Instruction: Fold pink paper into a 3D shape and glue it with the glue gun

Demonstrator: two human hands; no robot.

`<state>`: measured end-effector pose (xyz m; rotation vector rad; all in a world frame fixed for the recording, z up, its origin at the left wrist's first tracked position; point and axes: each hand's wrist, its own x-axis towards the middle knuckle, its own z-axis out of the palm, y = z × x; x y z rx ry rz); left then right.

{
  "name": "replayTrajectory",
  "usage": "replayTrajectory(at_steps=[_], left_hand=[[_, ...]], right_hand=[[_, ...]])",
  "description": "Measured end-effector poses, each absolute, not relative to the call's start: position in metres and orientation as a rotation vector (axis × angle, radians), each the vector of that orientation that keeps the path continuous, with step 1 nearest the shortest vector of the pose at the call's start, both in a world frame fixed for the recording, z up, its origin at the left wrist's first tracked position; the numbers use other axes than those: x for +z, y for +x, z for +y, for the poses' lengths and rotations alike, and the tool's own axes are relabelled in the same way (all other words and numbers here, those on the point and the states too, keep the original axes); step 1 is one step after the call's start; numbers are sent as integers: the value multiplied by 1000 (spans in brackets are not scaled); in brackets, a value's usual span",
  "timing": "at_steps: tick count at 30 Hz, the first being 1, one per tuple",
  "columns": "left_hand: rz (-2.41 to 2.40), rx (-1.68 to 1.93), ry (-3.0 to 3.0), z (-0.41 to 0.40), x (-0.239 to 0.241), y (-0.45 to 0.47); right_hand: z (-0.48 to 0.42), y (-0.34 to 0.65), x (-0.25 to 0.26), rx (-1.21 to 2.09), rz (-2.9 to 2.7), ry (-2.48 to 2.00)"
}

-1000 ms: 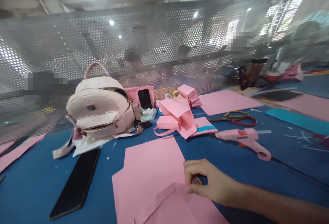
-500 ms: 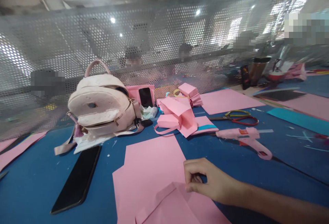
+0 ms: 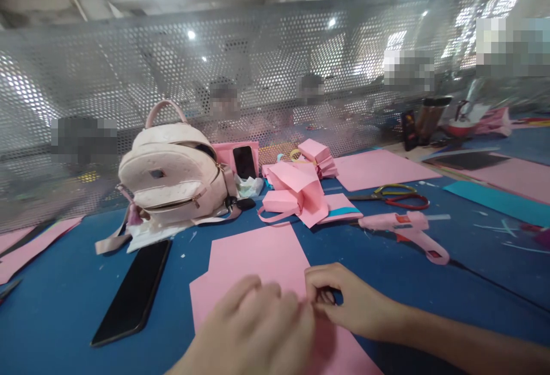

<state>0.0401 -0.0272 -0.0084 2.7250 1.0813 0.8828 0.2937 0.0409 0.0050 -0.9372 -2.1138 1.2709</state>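
Stacked sheets of pink paper (image 3: pixel 258 254) lie before me on the blue table. My left hand (image 3: pixel 262 329) is over their near part, its fingers bent down and slightly blurred, the fingertips hidden. Beside it, my right hand (image 3: pixel 344 300) rests at the right edge of the paper with thumb and fingers curled together. The fingers of both hands nearly meet. Whatever lies between the fingertips of either hand cannot be made out. The folded part of the paper is hidden behind my left hand.
A pink glue gun (image 3: pixel 404 227) with a cord and scissors (image 3: pixel 399 196) lie to the right. Folded pink paper pieces (image 3: pixel 296 191) sit behind the sheets. A black phone (image 3: pixel 135 295) and cream backpack (image 3: pixel 172 174) are left. A perforated metal panel (image 3: pixel 266 71) stands behind.
My left hand has come into view from below and now covers the folded paper. My right hand stays at nearly the same place, still curled. The view has shifted slightly.
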Motion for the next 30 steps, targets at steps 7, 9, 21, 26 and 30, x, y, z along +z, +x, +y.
replayTrajectory(at_steps=[7,9,21,26,30], left_hand=[[1151,616,1896,7,24,74],[1156,610,1825,2,20,74],[1090,728,1844,0,26,70],[1103,735,1790,0,33,72],[1129,728,1690,3,35,75]], right_hand=[[29,290,6,1250,-2201,-893],[27,289,6,1247,-2208,-865],[27,290,5,1259,-2178,-870],[28,290,2,1253,-2172,-865],[29,290,3,1247,-2187,-865]])
